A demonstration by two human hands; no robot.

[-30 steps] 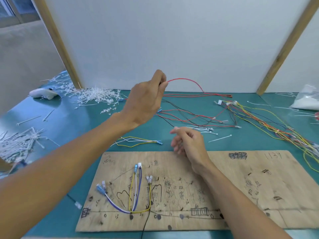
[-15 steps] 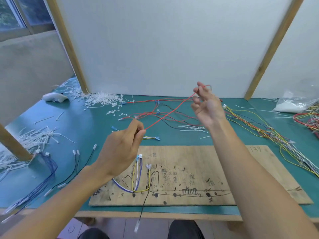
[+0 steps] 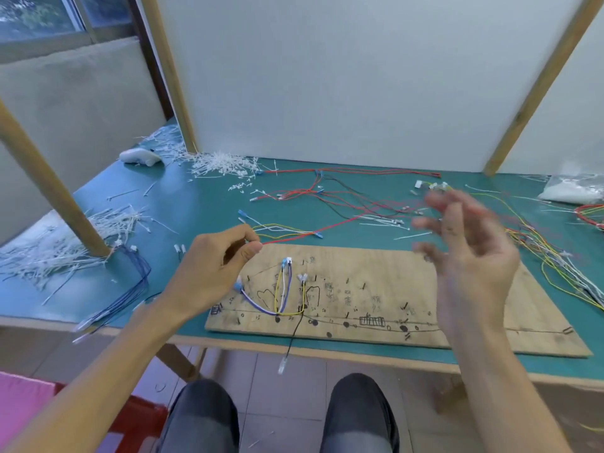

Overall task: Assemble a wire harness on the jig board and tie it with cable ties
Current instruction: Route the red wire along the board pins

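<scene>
The wooden jig board [image 3: 385,282] lies on the green table near its front edge. Purple, yellow and white wires [image 3: 283,291] are routed on its left part, and a black wire [image 3: 292,338] hangs off the front. My left hand [image 3: 215,266] pinches one end of a red wire [image 3: 327,228] just above the board's far-left corner; the wire runs right towards my right hand. My right hand [image 3: 470,246] is raised above the board's right half, blurred, fingers spread. Whether it touches the wire I cannot tell.
Piles of white cable ties [image 3: 222,165] lie at the back left, with more cable ties [image 3: 49,253] at the left edge. Loose red and black wires [image 3: 327,191] cover the middle back. A multicolour wire bundle [image 3: 555,256] lies at the right, blue wires [image 3: 130,282] at the left, a plastic bag [image 3: 575,191] far right.
My left hand came down towards the board with the red wire's end. My right hand dropped lower and to the right and spread its fingers. The view tilted down and my knees show.
</scene>
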